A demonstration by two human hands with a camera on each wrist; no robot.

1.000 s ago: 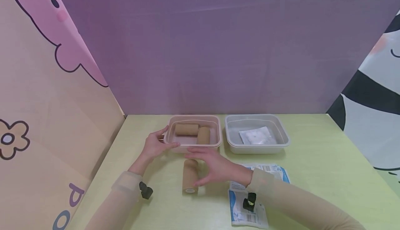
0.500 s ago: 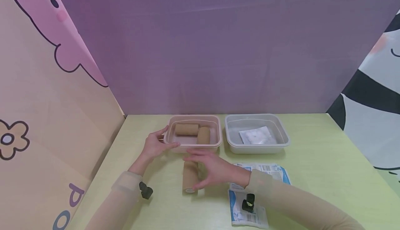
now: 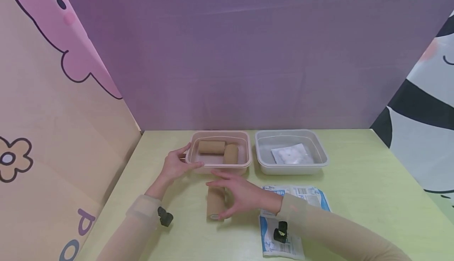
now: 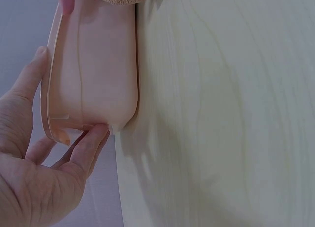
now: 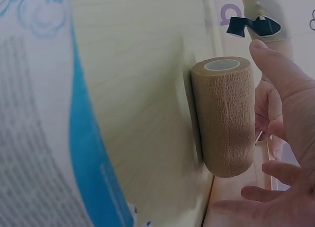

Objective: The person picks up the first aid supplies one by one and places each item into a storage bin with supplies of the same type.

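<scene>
My left hand holds the left end of a pink plastic box; in the left wrist view its thumb is at the rim and its fingers bend against the end wall. Inside the box lie two tan rolls of cohesive bandage. A third bandage roll lies on the table in front of the box, its white core facing me. Around that roll my right hand is spread, thumb by the near end and fingers past the far end. The right wrist view shows a gap between fingers and roll.
Right of the pink box stands a white plastic box with a small white packet in it. Blue-and-white printed packages lie under and beside my right forearm. A purple backdrop rises behind the table's far edge.
My right hand has shifted slightly left, over the loose bandage roll, so its fingers now cover the roll's far end. The left hand and both boxes have stayed put.
</scene>
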